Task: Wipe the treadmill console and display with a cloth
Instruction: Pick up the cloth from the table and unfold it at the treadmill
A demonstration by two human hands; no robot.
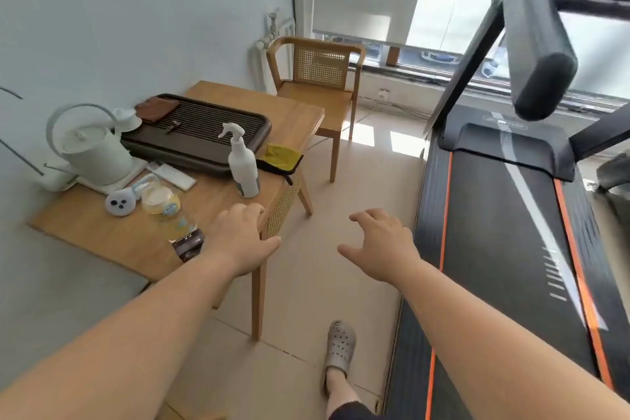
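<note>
A yellow cloth with black trim [281, 157] lies on the right edge of a wooden table [211, 215], partly hanging off it. A white spray bottle [242, 164] stands upright just left of the cloth. The black treadmill [504, 249] fills the right side, its padded handlebar [542, 58] reaching toward me; the console is mostly out of frame at the top right. My left hand [242, 239] hovers over the table's near right corner, below the bottle, fingers apart and empty. My right hand [381, 245] hangs open over the floor between table and treadmill.
On the table are a dark tea tray [197, 133], a pale green kettle [92, 147], a plastic drink bottle [170, 215] and small items. A wooden cane-back chair [317, 85] stands behind the table. My foot in a grey clog [339, 348] is on the tiled floor.
</note>
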